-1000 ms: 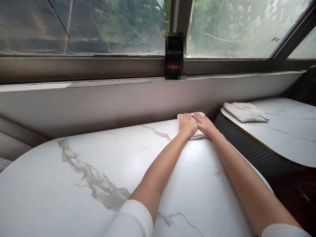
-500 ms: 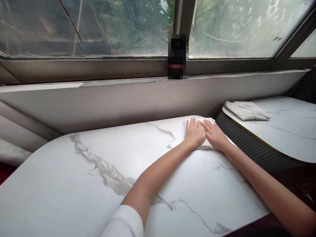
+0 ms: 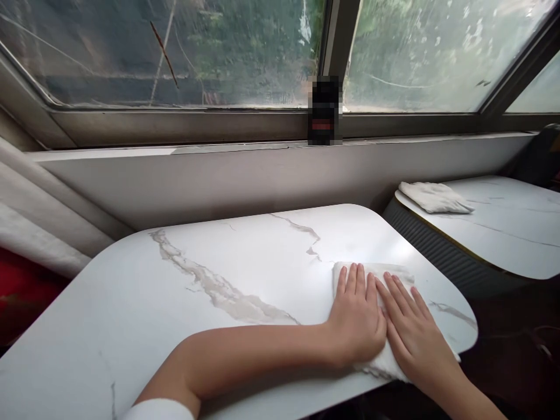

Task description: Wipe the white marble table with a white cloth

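A white folded cloth (image 3: 396,273) lies near the front right corner of a white marble-patterned table (image 3: 245,262). Both of my hands rest flat on it, side by side. My left hand (image 3: 356,318) covers the cloth's left half, fingers stretched out and close together. My right hand (image 3: 413,329) presses on the right half with its fingers spread a little. Most of the cloth is hidden under my palms; only its far edge and a bit of its near edge show.
A second marble-topped table (image 3: 516,233) stands to the right with another white cloth (image 3: 433,197) on its far corner. A dark gap separates the tables. A grey wall ledge and windows run behind; a blurred dark object (image 3: 324,111) sits on the sill. Something red (image 3: 21,291) lies at far left.
Both hands have slid the cloth from the table's far right edge back toward me, to the near right corner. The view has shifted with them.
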Demonstrator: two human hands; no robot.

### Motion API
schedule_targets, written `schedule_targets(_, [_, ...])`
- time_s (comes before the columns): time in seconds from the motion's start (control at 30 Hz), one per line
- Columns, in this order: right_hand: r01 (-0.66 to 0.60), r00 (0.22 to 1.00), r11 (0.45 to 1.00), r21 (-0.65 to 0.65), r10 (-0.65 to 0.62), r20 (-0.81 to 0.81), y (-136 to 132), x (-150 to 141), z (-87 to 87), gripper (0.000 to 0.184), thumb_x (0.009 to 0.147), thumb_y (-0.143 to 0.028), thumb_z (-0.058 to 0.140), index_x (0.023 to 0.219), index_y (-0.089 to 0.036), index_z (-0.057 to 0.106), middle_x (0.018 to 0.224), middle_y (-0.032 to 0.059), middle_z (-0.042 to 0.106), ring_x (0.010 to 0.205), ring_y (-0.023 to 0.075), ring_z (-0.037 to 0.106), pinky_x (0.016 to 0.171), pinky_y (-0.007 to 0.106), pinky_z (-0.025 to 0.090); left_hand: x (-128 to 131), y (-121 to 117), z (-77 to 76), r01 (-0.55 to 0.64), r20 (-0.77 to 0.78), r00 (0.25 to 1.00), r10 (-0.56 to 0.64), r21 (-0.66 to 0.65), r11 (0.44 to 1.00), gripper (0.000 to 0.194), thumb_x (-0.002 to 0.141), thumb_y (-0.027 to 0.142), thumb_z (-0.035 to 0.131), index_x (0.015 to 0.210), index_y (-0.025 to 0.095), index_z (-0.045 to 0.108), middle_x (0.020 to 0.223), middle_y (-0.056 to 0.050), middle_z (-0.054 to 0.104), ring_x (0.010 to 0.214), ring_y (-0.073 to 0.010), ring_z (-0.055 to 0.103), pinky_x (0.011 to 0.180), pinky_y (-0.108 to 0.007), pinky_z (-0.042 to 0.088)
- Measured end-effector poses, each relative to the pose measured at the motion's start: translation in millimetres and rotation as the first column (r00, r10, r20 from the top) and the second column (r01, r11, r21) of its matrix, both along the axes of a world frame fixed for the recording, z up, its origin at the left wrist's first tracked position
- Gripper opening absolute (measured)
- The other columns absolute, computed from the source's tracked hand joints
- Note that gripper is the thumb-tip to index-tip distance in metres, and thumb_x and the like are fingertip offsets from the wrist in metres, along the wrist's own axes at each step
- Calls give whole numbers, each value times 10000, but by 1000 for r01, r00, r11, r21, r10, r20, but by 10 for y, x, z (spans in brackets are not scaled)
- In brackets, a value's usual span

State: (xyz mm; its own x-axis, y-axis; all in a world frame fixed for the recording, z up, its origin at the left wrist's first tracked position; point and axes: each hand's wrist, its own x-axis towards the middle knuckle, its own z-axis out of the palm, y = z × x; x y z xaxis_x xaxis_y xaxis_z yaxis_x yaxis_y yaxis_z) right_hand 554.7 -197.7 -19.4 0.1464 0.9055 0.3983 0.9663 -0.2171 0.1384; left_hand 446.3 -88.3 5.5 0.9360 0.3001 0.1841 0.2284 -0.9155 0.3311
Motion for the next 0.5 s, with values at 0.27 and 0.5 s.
schedule_targets(0.27, [29, 998, 999, -31, -31, -48, 440, 25, -12, 540, 924, -225, 213, 1458, -149, 216, 1444, 127, 373, 1362, 234, 258, 1065, 493, 284, 38, 350, -28, -85, -43, 996, 84, -7, 996, 549, 950, 286, 229, 1422, 6, 233, 1499, -186, 175, 1391, -267, 80, 1139, -435, 90])
schedule_targets(0.5, [80, 984, 985, -153, -102, -148, 1697, 436, 114, 511, 905, -207, 242, 1393, -124, 369, 1460, 111, 346, 1354, 222, 278, 1087, 448, 248, 564, 1383, -131, -312, 25, 950, 311, 62, 948, 512, 936, 253, 237, 1389, 36, 333, 1470, -150, 294, 1373, -224, 206, 1139, -396, 102])
